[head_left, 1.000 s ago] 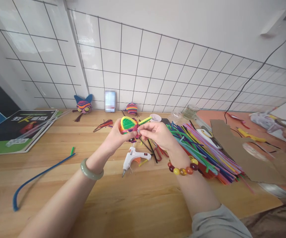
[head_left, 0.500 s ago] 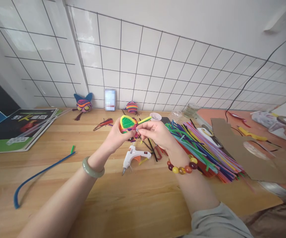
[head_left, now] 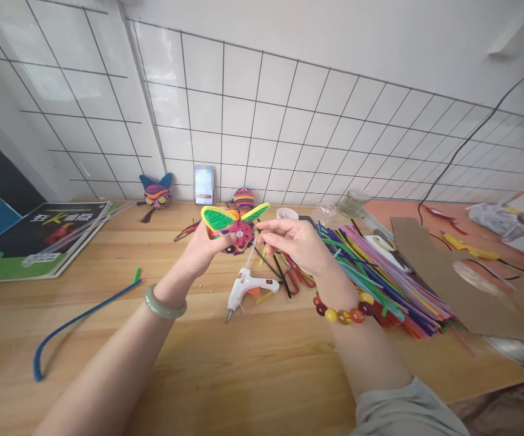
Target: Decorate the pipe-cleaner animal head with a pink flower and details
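My left hand (head_left: 205,245) is closed round a pipe-cleaner craft figure (head_left: 233,223) with green, yellow-edged wings and a pink and purple body, held above the wooden table (head_left: 252,363). My right hand (head_left: 295,242) is just to its right, thumb and forefinger pinched near the figure's body on something too small to name. A white glue gun (head_left: 248,287) lies on the table right below both hands.
A big pile of coloured pipe cleaners (head_left: 380,272) lies at the right, cardboard (head_left: 447,272) beyond it. A bent blue pipe cleaner (head_left: 80,318) lies at the left, near a book (head_left: 39,236). Two finished figures (head_left: 155,194) and a phone (head_left: 203,184) stand by the tiled wall.
My left hand has turned the figure so both green wings now spread out flat. My right hand has drawn slightly to the right of it.
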`<state>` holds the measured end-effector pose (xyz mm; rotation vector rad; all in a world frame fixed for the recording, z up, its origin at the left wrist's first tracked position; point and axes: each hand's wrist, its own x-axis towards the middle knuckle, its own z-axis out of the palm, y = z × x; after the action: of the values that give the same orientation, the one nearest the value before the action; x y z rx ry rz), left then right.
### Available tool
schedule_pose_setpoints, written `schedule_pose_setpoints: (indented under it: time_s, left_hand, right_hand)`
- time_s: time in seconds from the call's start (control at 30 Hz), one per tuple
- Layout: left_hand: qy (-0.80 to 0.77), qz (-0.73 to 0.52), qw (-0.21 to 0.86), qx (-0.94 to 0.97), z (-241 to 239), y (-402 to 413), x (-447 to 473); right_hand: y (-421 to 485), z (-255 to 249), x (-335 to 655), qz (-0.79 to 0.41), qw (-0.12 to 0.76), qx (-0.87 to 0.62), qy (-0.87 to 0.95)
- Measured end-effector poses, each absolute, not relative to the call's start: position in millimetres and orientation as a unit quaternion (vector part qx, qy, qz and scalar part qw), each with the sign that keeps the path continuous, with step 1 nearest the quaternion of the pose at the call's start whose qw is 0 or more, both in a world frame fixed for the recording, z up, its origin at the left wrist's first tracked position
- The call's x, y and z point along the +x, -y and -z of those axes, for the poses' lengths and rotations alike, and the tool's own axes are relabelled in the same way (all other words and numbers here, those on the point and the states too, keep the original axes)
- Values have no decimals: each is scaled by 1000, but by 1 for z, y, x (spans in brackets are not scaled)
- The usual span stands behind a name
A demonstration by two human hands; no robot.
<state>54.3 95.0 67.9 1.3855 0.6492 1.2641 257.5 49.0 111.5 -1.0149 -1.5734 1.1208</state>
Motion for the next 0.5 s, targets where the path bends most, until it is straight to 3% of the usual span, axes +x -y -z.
schedule_pose_setpoints:
  time_s: [0.5]
  left_hand:
    - [-264,-529,577,563,-62,-100,51]
  right_hand:
    - [-38,-112,243,-365,444,-444,688]
